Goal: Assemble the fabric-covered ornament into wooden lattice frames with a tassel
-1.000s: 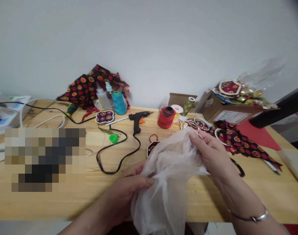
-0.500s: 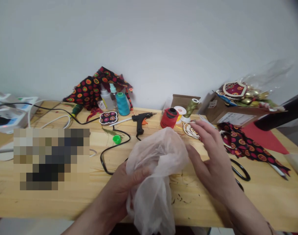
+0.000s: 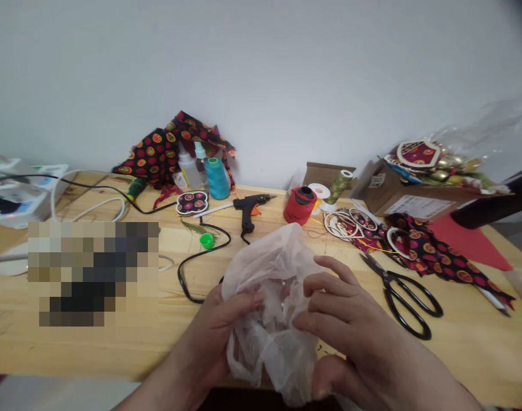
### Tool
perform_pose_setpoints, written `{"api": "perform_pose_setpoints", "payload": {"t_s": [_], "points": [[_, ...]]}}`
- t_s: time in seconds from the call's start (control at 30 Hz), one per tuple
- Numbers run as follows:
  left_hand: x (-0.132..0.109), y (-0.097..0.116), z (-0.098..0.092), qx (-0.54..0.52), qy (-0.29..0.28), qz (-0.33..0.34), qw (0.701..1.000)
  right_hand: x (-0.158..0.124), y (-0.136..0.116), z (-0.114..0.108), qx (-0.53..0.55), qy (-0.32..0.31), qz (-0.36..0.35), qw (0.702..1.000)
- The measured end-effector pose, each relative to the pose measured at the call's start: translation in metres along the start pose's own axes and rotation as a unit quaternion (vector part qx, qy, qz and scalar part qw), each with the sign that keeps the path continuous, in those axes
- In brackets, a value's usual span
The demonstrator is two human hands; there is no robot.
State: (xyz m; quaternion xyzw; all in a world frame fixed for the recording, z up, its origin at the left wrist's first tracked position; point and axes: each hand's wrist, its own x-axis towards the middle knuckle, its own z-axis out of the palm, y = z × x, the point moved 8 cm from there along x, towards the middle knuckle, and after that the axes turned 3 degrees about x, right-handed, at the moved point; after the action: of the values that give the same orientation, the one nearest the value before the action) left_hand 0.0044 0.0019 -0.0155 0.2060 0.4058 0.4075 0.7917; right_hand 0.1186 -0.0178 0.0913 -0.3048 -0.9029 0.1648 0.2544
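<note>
My left hand (image 3: 220, 328) is closed around a thin, whitish plastic bag (image 3: 265, 274), with the thumb pressed over its front. The bag's mouth is crumpled, and a few tiny white bead-like dots show among its folds. My right hand (image 3: 346, 319) lies against the bag's right side, fingers bent and apart, the thumb low and well away from the fingertips. Black-handled scissors (image 3: 400, 294) lie on the table right of that hand. Behind the bag are a black glue gun (image 3: 249, 211) and a red thread spool (image 3: 299, 206).
A small green cap (image 3: 207, 241) and a black cable lie left of the bag. Further back are a teal thread cone (image 3: 217, 180), bottles and patterned fabric (image 3: 158, 154). A cardboard box (image 3: 415, 200) stands at the right. Power strips (image 3: 29, 194) sit at the far left.
My right hand has moved down and left, from apart to touching the bag. The bag's top now looks more opened out, and the scissors have come into fuller view.
</note>
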Motion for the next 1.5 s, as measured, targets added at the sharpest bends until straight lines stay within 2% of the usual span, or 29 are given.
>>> {"api": "perform_pose_setpoints", "payload": {"t_s": [0.1,0.33,0.67,0.9,1.03,1.13,1.23,1.33,1.43,1.5], "points": [[0.000,0.000,0.000,-0.003,0.003,0.004,1.000,-0.001,0.001,0.004,0.009,-0.015,0.012,1.000],[0.002,-0.002,0.002,0.005,-0.010,0.008,1.000,0.002,0.020,0.002,-0.071,0.048,0.092,0.992],[0.000,-0.006,0.004,-0.013,-0.020,0.010,1.000,0.006,0.026,0.022,-0.197,0.026,0.089,0.976],[-0.003,-0.008,0.006,-0.009,-0.035,0.000,0.999,0.004,0.031,0.026,-0.165,0.028,0.114,0.979],[-0.004,-0.007,0.008,-0.005,-0.041,0.002,0.999,0.000,0.044,0.028,-0.086,-0.018,0.199,0.976],[-0.005,-0.007,0.008,0.000,-0.023,-0.001,1.000,-0.004,0.048,0.027,-0.007,-0.038,0.244,0.969],[-0.005,-0.006,0.007,0.002,-0.003,-0.003,1.000,-0.005,0.043,0.011,0.022,0.038,0.227,0.973],[-0.003,-0.005,0.005,0.003,0.021,0.002,1.000,-0.003,0.029,-0.004,0.043,0.121,0.155,0.980],[-0.001,-0.006,0.001,0.018,0.042,0.007,0.999,0.004,0.015,0.001,0.092,0.096,0.074,0.988],[0.000,-0.008,0.000,0.025,0.043,0.007,0.999,0.007,0.012,0.008,0.115,0.070,0.055,0.989]]}}
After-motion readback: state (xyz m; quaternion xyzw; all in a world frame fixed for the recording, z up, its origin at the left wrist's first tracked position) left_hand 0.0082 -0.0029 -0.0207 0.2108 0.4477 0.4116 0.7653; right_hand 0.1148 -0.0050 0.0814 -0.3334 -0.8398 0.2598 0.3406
